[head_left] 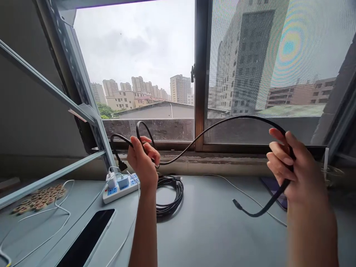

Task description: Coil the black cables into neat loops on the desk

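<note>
A black cable (pixel 219 122) arches through the air between my two hands. My left hand (pixel 142 157) is closed around it near one end; a loop rises above the fingers, and a dark plug (pixel 122 165) dangles to the left, over the power strip. My right hand (pixel 289 163) grips the other stretch, fingers wrapped round it. Below that hand the cable curves down and left to a small connector (pixel 237 204) hanging above the table. Behind my left wrist lies a coiled black cable (pixel 178 196) on the tabletop.
A white power strip (pixel 122 191) with plugged-in chargers stands at the left, by a smartphone (pixel 86 237). Thin white cords cross the grey table (pixel 205 230). Small wooden pieces (pixel 41 200) lie far left beneath a metal frame (pixel 55 92). A window (pixel 198 74) rises behind.
</note>
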`<state>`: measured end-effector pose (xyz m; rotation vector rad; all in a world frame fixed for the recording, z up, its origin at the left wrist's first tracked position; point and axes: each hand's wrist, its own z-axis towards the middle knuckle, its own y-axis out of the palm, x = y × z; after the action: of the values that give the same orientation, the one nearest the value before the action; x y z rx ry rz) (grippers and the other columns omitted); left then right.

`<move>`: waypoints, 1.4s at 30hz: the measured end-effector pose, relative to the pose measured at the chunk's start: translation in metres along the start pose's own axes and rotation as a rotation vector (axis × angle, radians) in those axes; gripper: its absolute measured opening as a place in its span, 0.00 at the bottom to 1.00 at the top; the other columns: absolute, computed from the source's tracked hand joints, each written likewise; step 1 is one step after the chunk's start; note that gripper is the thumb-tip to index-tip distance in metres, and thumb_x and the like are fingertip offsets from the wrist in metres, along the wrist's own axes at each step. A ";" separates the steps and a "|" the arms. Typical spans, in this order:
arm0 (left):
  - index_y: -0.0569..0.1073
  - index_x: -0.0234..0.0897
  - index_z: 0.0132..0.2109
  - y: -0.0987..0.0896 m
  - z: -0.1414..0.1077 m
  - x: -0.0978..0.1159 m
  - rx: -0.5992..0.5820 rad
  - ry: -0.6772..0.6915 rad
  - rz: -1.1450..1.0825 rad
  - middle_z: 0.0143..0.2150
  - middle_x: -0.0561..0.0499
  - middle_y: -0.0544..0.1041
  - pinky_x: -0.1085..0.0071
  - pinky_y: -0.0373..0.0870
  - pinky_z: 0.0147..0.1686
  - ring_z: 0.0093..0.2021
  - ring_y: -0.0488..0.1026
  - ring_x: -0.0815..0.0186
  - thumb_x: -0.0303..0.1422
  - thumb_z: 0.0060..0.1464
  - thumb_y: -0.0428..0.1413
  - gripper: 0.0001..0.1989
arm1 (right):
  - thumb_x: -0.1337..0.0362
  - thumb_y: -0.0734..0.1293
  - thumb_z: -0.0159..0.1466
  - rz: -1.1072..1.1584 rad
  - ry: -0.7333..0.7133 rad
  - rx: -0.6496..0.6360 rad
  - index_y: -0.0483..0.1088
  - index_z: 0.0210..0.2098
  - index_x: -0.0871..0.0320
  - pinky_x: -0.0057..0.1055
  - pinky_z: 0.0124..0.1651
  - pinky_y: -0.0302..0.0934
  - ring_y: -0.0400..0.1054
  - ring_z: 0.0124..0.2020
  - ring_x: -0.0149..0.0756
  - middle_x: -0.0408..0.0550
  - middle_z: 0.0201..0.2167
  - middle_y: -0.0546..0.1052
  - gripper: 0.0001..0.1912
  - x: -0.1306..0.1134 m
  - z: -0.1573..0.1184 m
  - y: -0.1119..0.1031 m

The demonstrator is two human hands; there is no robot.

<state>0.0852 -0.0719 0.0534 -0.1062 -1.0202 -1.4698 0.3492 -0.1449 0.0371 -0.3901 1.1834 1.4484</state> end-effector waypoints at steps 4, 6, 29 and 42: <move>0.74 0.34 0.26 -0.007 0.004 0.004 -0.020 -0.029 0.190 0.11 0.56 0.63 0.76 0.57 0.13 0.12 0.64 0.71 0.41 0.57 0.50 0.19 | 0.48 0.62 0.63 -0.036 -0.040 0.047 0.73 0.41 0.48 0.32 0.15 0.26 0.36 0.11 0.23 0.34 0.15 0.48 0.15 0.001 -0.002 0.005; 0.75 0.33 0.23 -0.008 0.005 0.008 -0.013 -0.050 0.201 0.10 0.56 0.62 0.77 0.57 0.14 0.12 0.64 0.71 0.36 0.56 0.48 0.18 | 0.49 0.62 0.63 -0.019 -0.065 0.094 0.73 0.42 0.48 0.31 0.16 0.28 0.37 0.11 0.23 0.34 0.15 0.47 0.15 0.002 -0.003 0.006; 0.69 0.35 0.11 0.014 -0.031 0.009 -0.892 -0.490 0.361 0.11 0.45 0.69 0.78 0.59 0.16 0.12 0.64 0.71 0.42 0.58 0.51 0.29 | 0.53 0.70 0.58 -0.489 -0.196 -0.397 0.59 0.62 0.46 0.20 0.14 0.61 0.71 0.27 0.33 0.45 0.34 0.78 0.34 0.038 -0.015 0.043; 0.70 0.34 0.15 0.019 -0.032 0.005 -0.914 -0.425 0.281 0.11 0.49 0.67 0.77 0.56 0.14 0.12 0.63 0.73 0.53 0.55 0.49 0.32 | 0.52 0.63 0.63 -0.625 -0.166 -0.323 0.73 0.48 0.55 0.24 0.14 0.59 0.60 0.11 0.23 0.44 0.28 0.78 0.19 0.043 -0.012 0.046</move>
<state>0.1159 -0.0929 0.0470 -1.2064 -0.5422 -1.5736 0.2919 -0.1232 0.0184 -0.7700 0.6070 1.0859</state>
